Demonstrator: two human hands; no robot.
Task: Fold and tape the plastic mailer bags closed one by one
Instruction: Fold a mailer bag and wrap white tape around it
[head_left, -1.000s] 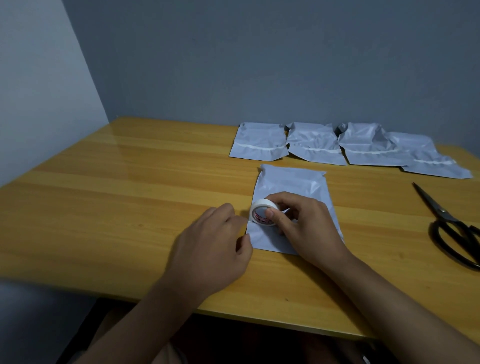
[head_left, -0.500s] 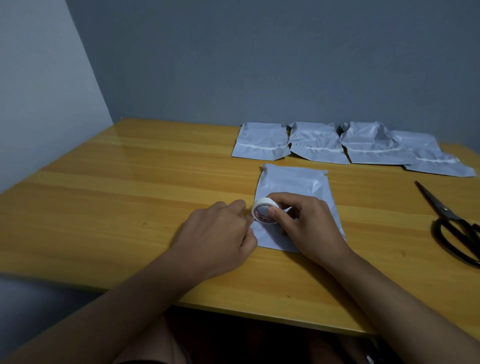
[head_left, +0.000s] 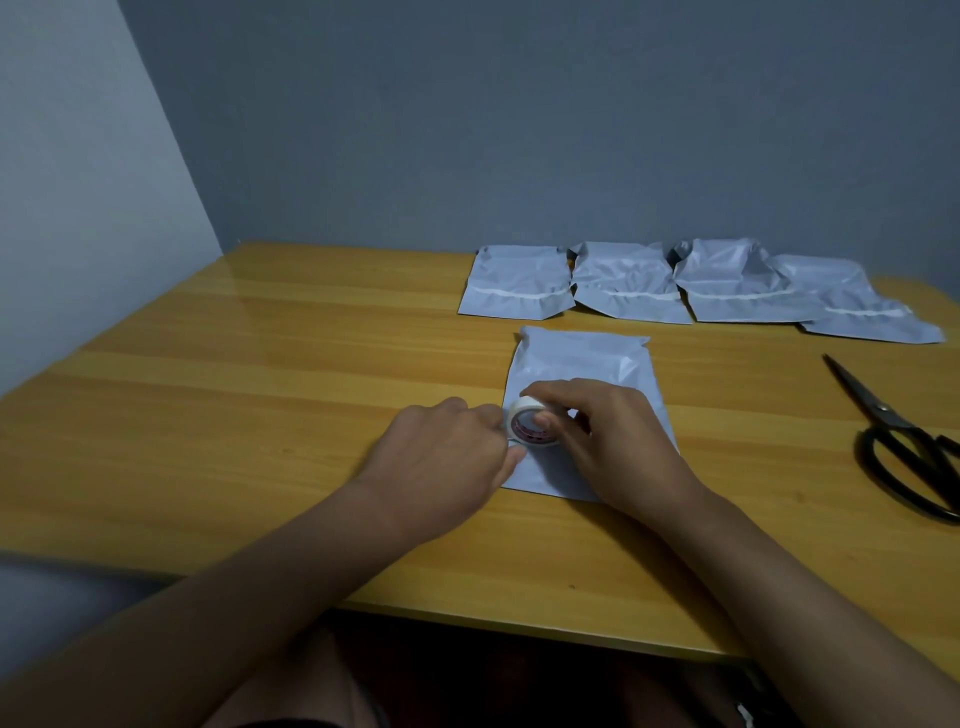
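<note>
The fingers (head_left: 488, 415) of the left hand (head_left: 441, 457) are bunched together and pressed against the left side of the tape roll (head_left: 532, 427), seemingly pinching or picking at its loose end; the contact itself is too small to tell. The hand lies knuckles up, wrist low over the bench (head_left: 260, 415), its forearm running in from the lower left.

Just right of it, the tape roll stands on edge on the folded mailer bag (head_left: 582, 358), near the bag's left edge. I judge it is held there so that a strip can be drawn straight across the fold.

The right hand (head_left: 618, 441) curls round the roll from the right, thumb on its near face and index finger arched over its top, gripping it steady. The heel of this hand rests on the mailer, which probably keeps the slippery plastic flat and the fold from springing open.

Beyond the roll, along the back of the bench, four mailers (head_left: 623, 283) already closed with white strips lie in a row, out of the working space. Well to the right of the roll lie black scissors (head_left: 904, 441), blades closed, within reach of the right hand for cutting the strip.
</note>
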